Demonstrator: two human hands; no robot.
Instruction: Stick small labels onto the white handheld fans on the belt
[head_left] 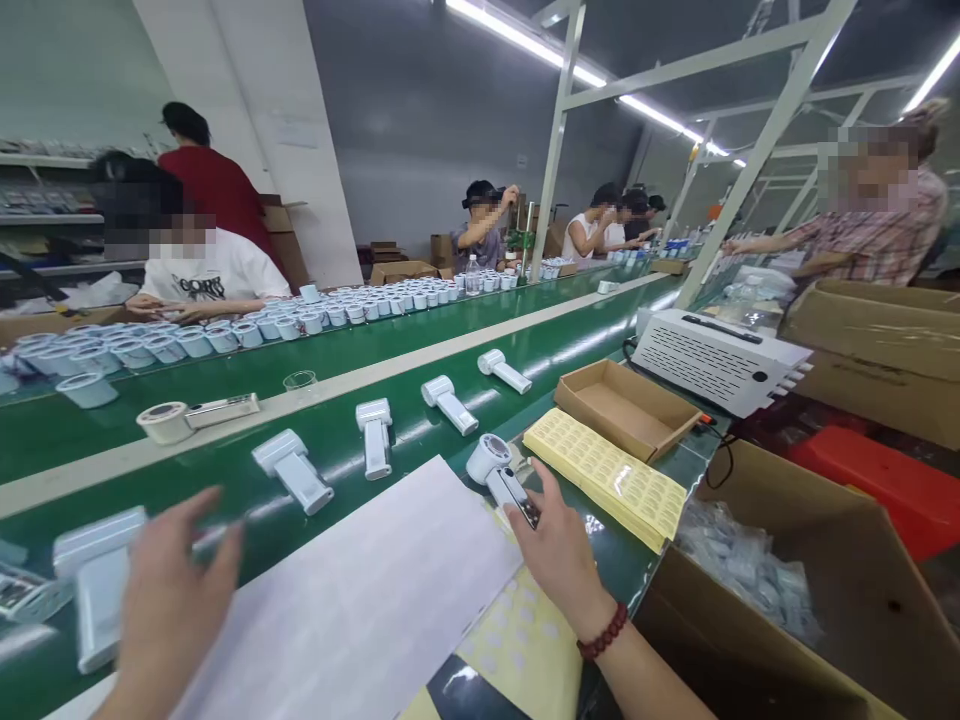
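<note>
Our right hand (553, 535) is closing around a white device (501, 478); our left hand (176, 590) is hovering half-open, holding nothing.

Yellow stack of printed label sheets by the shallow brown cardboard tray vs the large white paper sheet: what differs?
Yellow label stack shows rows of labels; white paper sheet looks plain. 
Stack has visible thickness; paper looks thin. 
Stack borders the tray; paper lies mostly between the hands. 
Both lie flat.
</note>
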